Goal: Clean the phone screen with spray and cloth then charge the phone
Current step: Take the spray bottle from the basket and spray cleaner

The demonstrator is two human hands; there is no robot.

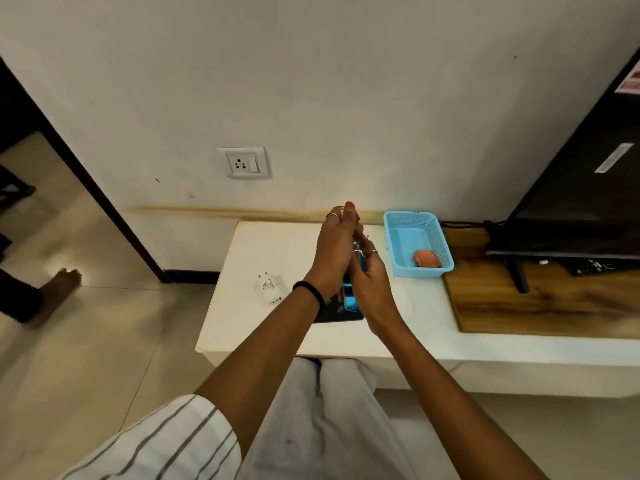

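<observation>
White low cabinet top (277, 244) under wall socket (243, 163): both my left hand (332, 251) and right hand (369, 282) grip spray bottle (350, 292) above phone (337, 311); cloth (426, 259) untouched in blue basket (408, 223), charger adapter (269, 286) unplugged, so wiping and charging remain.

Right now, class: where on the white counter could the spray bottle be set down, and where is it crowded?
Free: the bare white counter between the wall and the charger plug, and the front strip near the edge. Crowded: the middle, where both hands hold the spray bottle over the phone, beside the blue basket.
</observation>
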